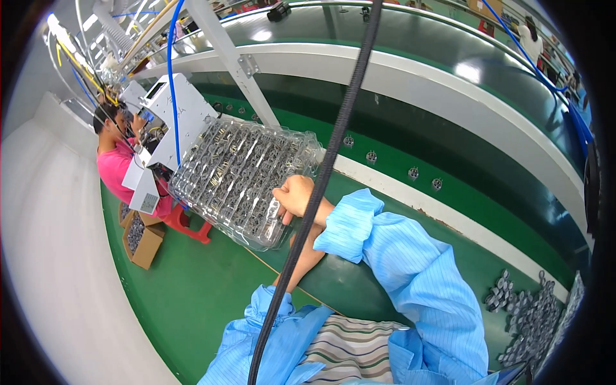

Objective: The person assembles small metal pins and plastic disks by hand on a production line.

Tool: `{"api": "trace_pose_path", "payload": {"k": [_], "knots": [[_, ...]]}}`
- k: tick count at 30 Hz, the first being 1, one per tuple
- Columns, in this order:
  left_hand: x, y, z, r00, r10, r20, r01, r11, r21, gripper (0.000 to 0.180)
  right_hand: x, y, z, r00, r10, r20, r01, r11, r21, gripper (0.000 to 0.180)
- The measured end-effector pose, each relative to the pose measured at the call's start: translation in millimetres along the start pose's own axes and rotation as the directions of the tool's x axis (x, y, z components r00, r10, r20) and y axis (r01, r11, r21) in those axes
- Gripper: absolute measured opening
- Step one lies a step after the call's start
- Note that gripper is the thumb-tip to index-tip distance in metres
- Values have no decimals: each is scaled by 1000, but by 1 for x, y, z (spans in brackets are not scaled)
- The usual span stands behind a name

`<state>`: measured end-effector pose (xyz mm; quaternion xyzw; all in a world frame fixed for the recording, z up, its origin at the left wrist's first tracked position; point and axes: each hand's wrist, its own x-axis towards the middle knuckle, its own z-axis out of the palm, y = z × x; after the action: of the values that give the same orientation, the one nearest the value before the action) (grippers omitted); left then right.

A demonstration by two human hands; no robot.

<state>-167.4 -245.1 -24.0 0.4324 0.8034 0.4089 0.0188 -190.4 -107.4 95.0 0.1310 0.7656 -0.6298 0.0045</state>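
A clear plastic blister tray holds many small grey metal-and-plastic parts in rows. It lies on the green bench ahead of me, slightly left. Over its right near corner is my right hand, with the fingers curled down into a closed grip; whatever they hold is hidden. Just below, my left hand is close to the tray's near right edge, partly covered by my right hand and a black cord. Its fingers cannot be made out. Both arms wear light blue striped sleeves.
A black braided cord crosses the view. Single parts sit spaced along the green conveyor. Loose grey parts are piled at right. A co-worker in pink sits beside a white machine; a cardboard box stands on the floor.
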Motion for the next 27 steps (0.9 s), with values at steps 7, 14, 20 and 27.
{"api": "trace_pose_path", "payload": {"k": [7,14,20,27], "knots": [[2,1,4,999,-29,-16,29,1000,3,23,-5,37,17,982,132,133,-187,684,706,52],[2,2,-5,985,-149,84,165,957,-237,34,14,16,46,985,-44,164,-103,613,783,34],[8,5,-9,974,-223,42,190,702,-686,46,25,24,60,994,24,-107,46,792,609,55],[6,-34,-11,952,-259,165,240,290,-927,71,-36,14,22,992,-116,55,12,508,861,47]]}}
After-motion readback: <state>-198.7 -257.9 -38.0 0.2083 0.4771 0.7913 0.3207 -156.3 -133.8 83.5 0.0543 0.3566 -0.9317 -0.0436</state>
